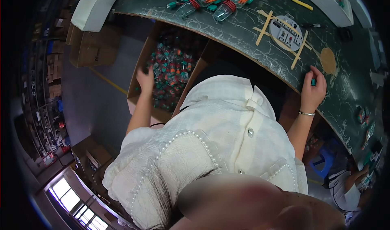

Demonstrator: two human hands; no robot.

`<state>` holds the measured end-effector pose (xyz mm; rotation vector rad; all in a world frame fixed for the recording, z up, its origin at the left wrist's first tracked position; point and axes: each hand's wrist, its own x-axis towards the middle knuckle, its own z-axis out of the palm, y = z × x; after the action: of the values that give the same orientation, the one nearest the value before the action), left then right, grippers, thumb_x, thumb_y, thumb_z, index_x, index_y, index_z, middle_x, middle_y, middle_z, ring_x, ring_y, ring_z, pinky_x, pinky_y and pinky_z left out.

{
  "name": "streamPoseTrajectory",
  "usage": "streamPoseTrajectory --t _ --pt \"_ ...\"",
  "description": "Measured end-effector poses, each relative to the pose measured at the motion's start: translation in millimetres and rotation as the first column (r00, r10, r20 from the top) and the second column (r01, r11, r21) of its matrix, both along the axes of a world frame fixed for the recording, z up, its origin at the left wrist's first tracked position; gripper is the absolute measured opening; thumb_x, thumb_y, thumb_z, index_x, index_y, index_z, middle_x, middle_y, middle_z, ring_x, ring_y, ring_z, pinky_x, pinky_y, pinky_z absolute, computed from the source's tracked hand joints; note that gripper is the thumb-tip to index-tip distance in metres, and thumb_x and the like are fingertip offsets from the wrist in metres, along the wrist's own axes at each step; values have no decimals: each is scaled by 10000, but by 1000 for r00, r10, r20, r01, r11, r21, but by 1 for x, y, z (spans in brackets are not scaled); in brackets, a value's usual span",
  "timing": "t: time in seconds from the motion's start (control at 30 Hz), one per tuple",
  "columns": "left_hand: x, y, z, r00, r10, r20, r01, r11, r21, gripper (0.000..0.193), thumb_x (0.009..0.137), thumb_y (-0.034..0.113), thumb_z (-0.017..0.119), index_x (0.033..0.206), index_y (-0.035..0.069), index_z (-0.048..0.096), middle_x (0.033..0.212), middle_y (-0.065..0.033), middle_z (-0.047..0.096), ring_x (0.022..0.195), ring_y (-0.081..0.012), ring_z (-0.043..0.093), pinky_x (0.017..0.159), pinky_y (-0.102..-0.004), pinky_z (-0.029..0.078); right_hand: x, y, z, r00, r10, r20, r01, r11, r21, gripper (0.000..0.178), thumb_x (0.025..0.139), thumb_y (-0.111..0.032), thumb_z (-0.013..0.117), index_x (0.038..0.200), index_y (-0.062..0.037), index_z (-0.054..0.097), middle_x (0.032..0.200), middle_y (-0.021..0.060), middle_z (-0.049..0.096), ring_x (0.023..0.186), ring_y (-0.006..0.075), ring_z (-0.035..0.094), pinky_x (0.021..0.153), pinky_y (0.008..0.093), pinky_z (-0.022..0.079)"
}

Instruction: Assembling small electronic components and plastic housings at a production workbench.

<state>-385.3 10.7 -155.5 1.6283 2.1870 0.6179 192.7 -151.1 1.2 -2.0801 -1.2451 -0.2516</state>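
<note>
My left hand (145, 80) is at the left side of a cardboard box (141, 58) below the bench. Its thumb stands apart from its fingers, and nothing shows between them. Inside the box lies a heap of small clear-and-green devices (172, 69) with red and orange parts. My right hand (314, 92) rests at the front edge of the dark green bench (243, 39). Its fingers are curled around a small green piece (313, 82), mostly hidden by them, so its kind cannot be made out.
On the bench are more clear-and-green devices (225, 11), a round grey fixture (287, 32) with tan strips, a tan oval disc (328, 61) and a yellow-handled tool (302, 4). A blue stool (323, 161) and another person (345, 187) are at the lower right.
</note>
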Motion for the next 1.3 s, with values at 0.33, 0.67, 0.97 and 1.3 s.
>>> streamPoseTrajectory --t 0.33,0.67,0.97,1.3 --pt "247 111 252 432 -458 -776 902 210 378 638 730 397 790 1239 68 590 1142 -207 528 1011 -395 550 910 -493 443 -4 3 3 999 17 -41 -15 999 38 143 886 -115 653 1000 -64 724 846 67 680 805 233 641 749 353 509" --pt "245 124 204 529 -557 -640 842 436 317 916 723 455 824 1424 5 441 1050 -178 601 886 -375 628 726 -444 522 -2 1 7 995 15 -96 -10 998 55 141 878 -92 660 1000 -65 725 833 61 673 784 225 633 738 341 503" --pt "219 84 164 668 -626 -402 730 449 515 891 669 220 883 1411 23 430 1129 -171 548 915 -352 632 752 -402 563 -2 3 7 992 20 -121 -15 999 39 146 871 -78 668 1003 -57 725 819 58 667 770 220 628 735 337 501" --pt "91 17 79 897 -440 -39 409 794 449 809 746 220 855 1370 -59 422 1236 -219 558 1138 -328 578 998 -387 451 -3 3 6 997 29 -70 -25 998 61 144 879 -81 665 1007 -59 727 812 61 658 764 218 619 730 335 497"
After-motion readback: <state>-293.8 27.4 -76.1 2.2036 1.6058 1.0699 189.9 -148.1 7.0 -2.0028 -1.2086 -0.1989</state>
